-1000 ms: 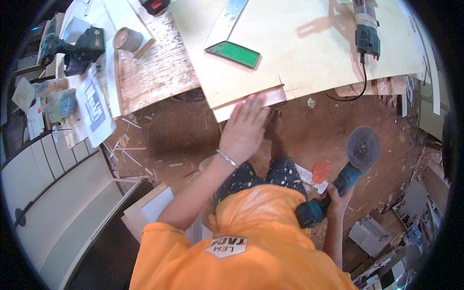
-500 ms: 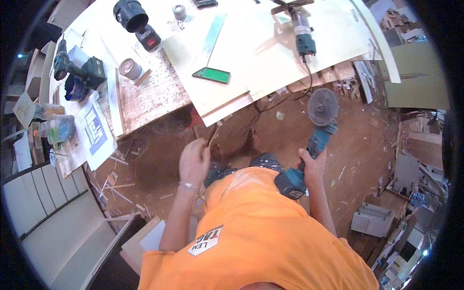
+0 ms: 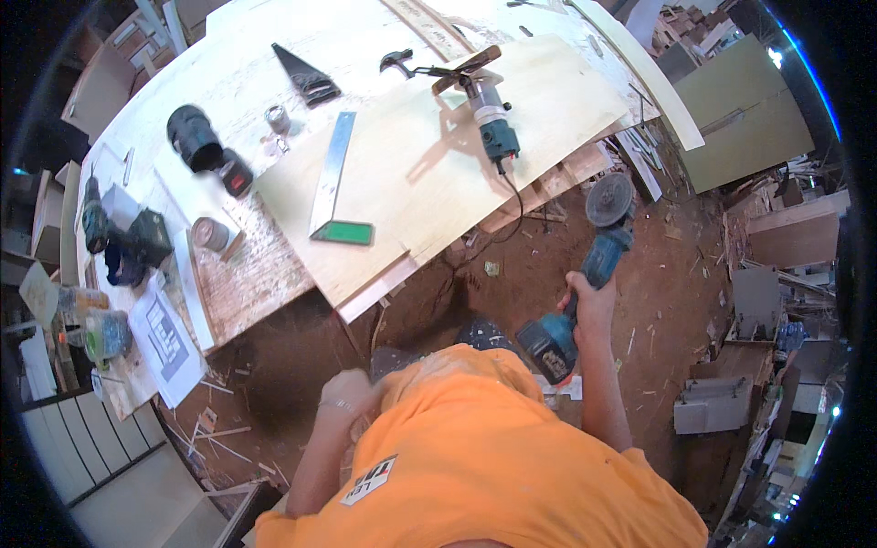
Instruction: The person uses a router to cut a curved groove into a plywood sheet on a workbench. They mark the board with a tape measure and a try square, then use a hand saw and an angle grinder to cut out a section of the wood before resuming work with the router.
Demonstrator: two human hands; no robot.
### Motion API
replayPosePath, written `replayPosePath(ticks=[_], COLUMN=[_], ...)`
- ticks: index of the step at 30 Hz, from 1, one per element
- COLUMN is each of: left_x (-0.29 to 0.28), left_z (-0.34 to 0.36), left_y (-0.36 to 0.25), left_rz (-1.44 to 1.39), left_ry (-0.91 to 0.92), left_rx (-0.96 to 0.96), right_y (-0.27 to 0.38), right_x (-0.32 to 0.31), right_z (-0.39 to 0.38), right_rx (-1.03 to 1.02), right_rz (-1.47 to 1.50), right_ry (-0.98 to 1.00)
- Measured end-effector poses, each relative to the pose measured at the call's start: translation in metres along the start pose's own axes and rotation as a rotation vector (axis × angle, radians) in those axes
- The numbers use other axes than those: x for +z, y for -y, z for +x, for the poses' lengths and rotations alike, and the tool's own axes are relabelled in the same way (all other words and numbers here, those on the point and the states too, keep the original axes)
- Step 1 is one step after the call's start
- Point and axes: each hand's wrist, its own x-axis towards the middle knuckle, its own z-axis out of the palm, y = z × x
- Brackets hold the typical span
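Observation:
My right hand (image 3: 596, 306) is wrapped round the body of a teal and black cordless angle grinder (image 3: 603, 260). Its round grey disc (image 3: 609, 200) points away from me, and the battery end hangs near my shirt. Low at my left side, my left hand (image 3: 352, 395) is against the front of my orange shirt (image 3: 512, 447); its fingers are blurred and partly hidden. On the bench ahead lies a pale plywood sheet (image 3: 402, 196). A try square with a green handle (image 3: 347, 232) and a corded trim router (image 3: 494, 128) rest on it.
The white-topped bench (image 3: 247, 119) also carries a hand saw (image 3: 309, 78), a hammer (image 3: 398, 61), a cordless drill (image 3: 95, 215), a black cordless tool (image 3: 195, 139), and a printed sheet (image 3: 169, 342). Wood scraps litter the brown floor (image 3: 658, 301); a grey box (image 3: 713, 405) sits right.
My left hand has drawn back from in front of my legs to my shirt. The grinder stays in my right hand. The view has shifted, bringing more of the bench's far side into sight.

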Motion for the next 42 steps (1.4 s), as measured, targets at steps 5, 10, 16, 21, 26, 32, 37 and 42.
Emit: replayPosePath(ticks=[5,10,16,21,26,32,37,42], left_x=[-0.026,-0.118,-0.182,-0.234,-0.262,-0.259,-0.206,-0.183], left_z=[0.016,0.046,0.158,0.239,0.264,0.232,0.132,0.072], left_y=[-0.008,-0.141,-0.287,-0.332,-0.378,-0.352,-0.306,-0.307], left_rz=[0.089,-0.248,-0.346,-0.724,-0.703,-1.122,-1.432,-1.261], left_ry=[-0.087,-0.428,-0.686,-0.667,-0.798,-0.453,-0.229,-0.543], left_rx=[-0.165,0.119,0.338,0.228,0.061,0.502,0.786,0.839], right_y=[0.035,0.059,0.075,0.058,0.056,0.099,0.077,0.043], right_x=[0.032,0.079,0.168,0.192,0.185,0.146,0.118,0.111], right_z=[0.138,0.337,0.504,0.59,0.578,0.471,0.378,0.206], right_rx=[0.028,-0.018,-0.112,-0.34,-0.644,-0.701,0.003,0.269], right_rz=[0.117,-0.158,-0.304,-0.788,-1.019,-0.554,-0.422,0.167], right_ry=[0.126,0.334,0.645,0.677,0.57,0.593,1.436,1.596])
